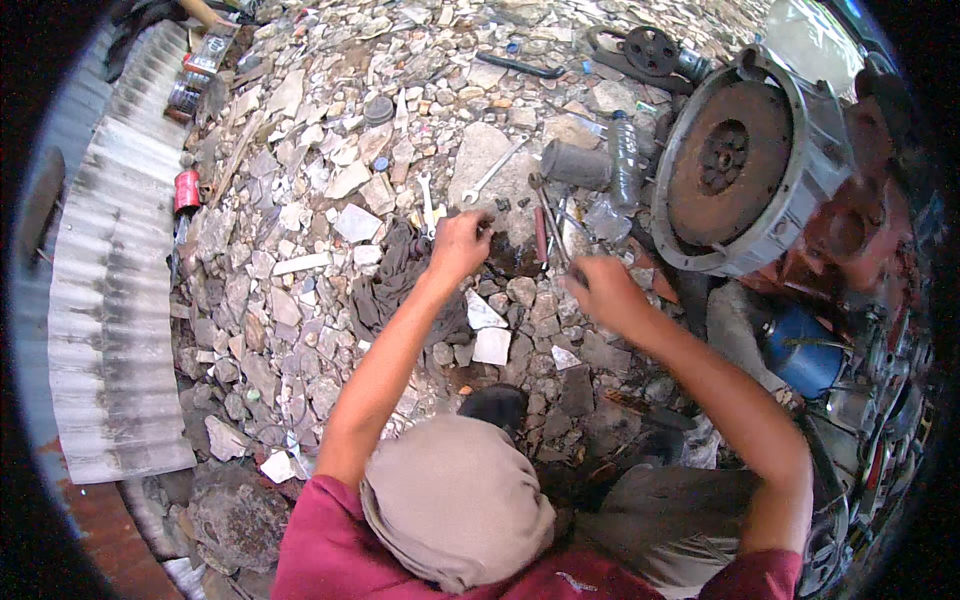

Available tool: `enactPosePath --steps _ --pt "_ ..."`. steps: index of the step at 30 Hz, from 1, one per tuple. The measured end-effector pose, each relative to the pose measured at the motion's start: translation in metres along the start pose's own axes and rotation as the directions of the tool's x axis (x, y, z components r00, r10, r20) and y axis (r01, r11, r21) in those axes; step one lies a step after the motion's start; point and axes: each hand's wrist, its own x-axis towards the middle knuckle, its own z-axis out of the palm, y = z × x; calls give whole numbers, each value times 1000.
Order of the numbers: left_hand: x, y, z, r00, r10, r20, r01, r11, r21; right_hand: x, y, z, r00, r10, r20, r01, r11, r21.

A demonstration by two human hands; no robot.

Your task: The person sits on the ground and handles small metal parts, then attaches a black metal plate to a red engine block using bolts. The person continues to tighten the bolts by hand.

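Observation:
My left hand [462, 243] is above the stones with its fingers pinched together; whatever they hold is too small to make out. To the right, my right hand [606, 288] is closed around the lower end of a long, round-headed metal tool [549, 212] that looks like a ratchet. Between my hands lies a thin tool with a red handle [541, 238]. One combination wrench [496, 171] rests on a flat stone just beyond my left hand, and a shorter wrench [427, 205] lies to its left. A crumpled dark rag [395, 285] is beside my left forearm.
At the right stands a large round metal housing with a rusty disc [725, 150]. Near it are a dark bottle [625, 165], a dark cylinder [577, 165] and a blue container [805, 350]. Corrugated sheeting [120, 300] borders the left. Loose rubble covers the ground.

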Motion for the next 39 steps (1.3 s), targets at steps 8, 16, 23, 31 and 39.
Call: enactPosePath --steps 8,16,23,31,39 --pt "30 -11 32 993 115 -36 -109 984 138 137 33 82 957 -14 -289 -5 998 -63" --pt "50 -25 37 992 112 64 -128 934 332 157 21 103 971 184 -155 -223 930 -294" --pt "50 -33 49 986 162 -47 -144 953 267 146 34 97 930 118 -347 -163 981 -103" --pt "52 -42 52 967 227 -114 -203 961 189 131 49 67 878 371 -302 -240 888 393" --pt "58 -34 52 951 300 77 -309 911 275 121 45 61 874 351 -334 -209 895 393"
